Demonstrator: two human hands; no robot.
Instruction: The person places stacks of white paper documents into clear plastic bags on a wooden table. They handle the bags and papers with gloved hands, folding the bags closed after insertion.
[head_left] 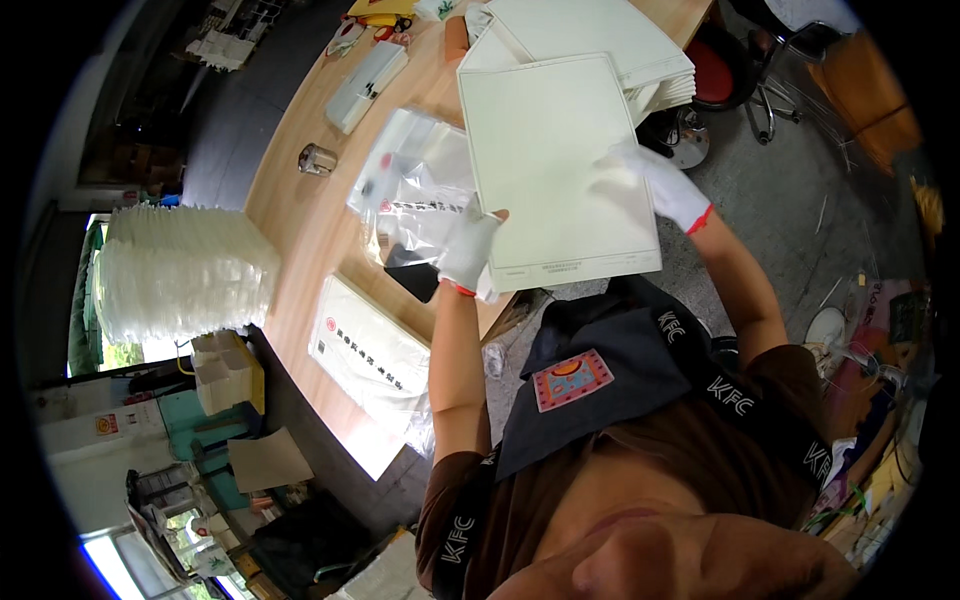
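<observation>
A large pale cream rectangular sheet [550, 130] with a thin printed border is held in front of me, tilted over the table's near edge. My left hand [470, 245], in a white glove with a bare thumb tip, grips the sheet's lower left edge. Across its right side reaches my right hand [655, 185], in a white glove with a red cuff. Those fingers are stretched out over the surface and blurred. Beyond the sheet lies a stack of similar pale sheets [640, 45]. Clear plastic bags [425, 165] with dark print lie left of the sheet.
On the wooden table [275, 215] are a drinking glass [317, 159], a translucent long box [367, 87] and a pile of printed white packages [355, 335]. A tall stack of clear plastic [185, 270] stands at the left. A wheeled chair [765, 100] is at the far right.
</observation>
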